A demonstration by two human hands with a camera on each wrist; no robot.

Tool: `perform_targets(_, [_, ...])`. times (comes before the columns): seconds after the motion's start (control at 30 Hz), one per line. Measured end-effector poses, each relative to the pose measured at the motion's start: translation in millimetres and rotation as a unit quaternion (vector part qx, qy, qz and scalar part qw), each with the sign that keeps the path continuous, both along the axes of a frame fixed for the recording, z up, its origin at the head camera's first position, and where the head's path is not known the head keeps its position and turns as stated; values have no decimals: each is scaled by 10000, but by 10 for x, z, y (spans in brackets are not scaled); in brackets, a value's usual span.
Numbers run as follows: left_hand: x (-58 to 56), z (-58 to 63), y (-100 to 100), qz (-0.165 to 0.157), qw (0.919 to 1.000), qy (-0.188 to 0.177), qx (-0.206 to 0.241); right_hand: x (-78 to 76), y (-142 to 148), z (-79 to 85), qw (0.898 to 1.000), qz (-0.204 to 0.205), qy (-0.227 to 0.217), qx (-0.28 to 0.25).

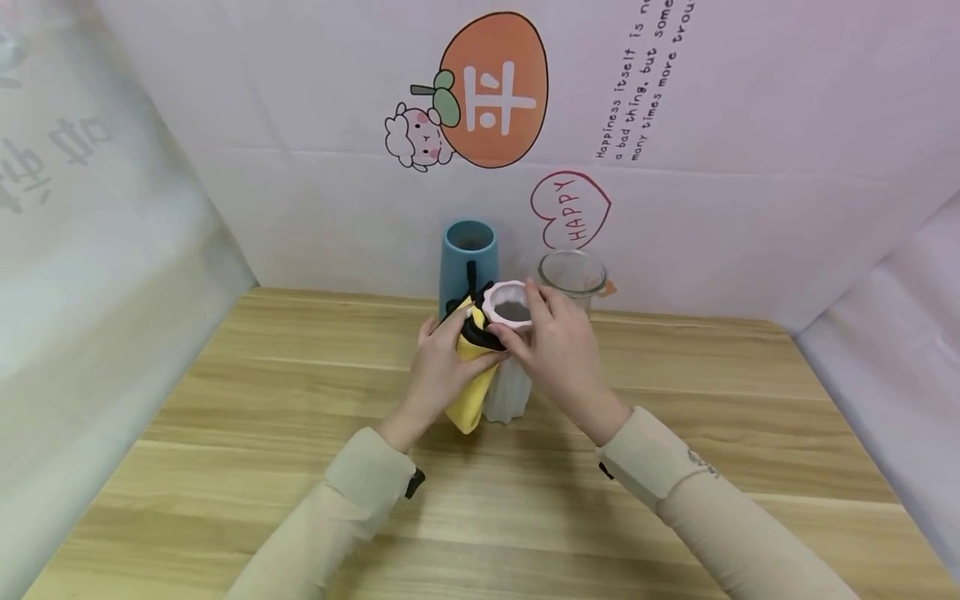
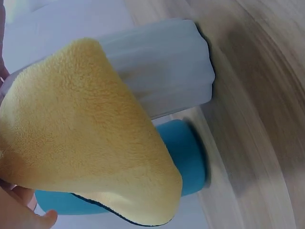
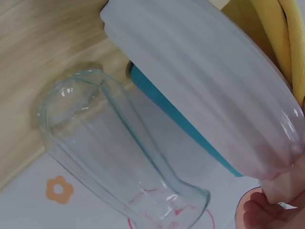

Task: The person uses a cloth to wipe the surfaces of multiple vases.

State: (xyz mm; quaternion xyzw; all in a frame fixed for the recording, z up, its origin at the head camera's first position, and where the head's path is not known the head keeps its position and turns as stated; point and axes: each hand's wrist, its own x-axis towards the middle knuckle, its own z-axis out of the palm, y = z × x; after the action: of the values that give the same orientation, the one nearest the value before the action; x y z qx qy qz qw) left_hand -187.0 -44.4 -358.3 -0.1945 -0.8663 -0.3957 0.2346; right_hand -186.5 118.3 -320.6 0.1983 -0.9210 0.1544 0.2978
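Observation:
A pale fluted vase with a pinkish wavy rim [image 1: 510,404] stands upright between the two hands. The right hand [image 1: 564,354] pinches the vase's rim, its thumb at the near side and its fingers at the far side. Bunched in the left hand [image 1: 437,367] is a fuzzy yellow cloth with black edging [image 1: 470,398], held against the left side of the vase near its rim. In the left wrist view the cloth [image 2: 90,124] hangs across the vase and hides part of it. The cloth's black-edged top folds close to the vase's mouth.
Behind the hands stands a tall blue vase [image 1: 455,262], partly covered by the cloth. A clear glass vase [image 3: 119,152] with a flared rim is behind the right hand. All are on a wood-grain table [image 1: 300,400] backed by printed white cloth [image 1: 330,208].

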Motion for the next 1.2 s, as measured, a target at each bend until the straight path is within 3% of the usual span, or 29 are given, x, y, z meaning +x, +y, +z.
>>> perform_targets(0.23, [-116,-25,-57,-354,9990,-261,74,-52,112,21,9997,236,-8,87])
perform_targets(0.37, [-133,-39,-84,-444,9983,-349,128,-107,186,63,9970,585,-195,478])
perform_targets(0.57, [-58,-54,-74,-253,9951,-846,449,-242,314,178,9739,1504,-1300,1093])
perform_targets(0.7, [19,-96,-35,-51,9949,-741,688,-298,358,211,9635,1802,-1663,1078])
perform_targets(0.83, [84,-161,53,64,9933,-584,997,-301,363,200,9660,1824,-1552,978])
perform_targets(1.0, [112,-261,110,97,9889,-894,1183,-275,335,176,9725,1699,-1298,921])
perform_targets(1.2, [69,-455,39,250,9873,-1411,688,-248,281,145,9799,1488,-1038,824])
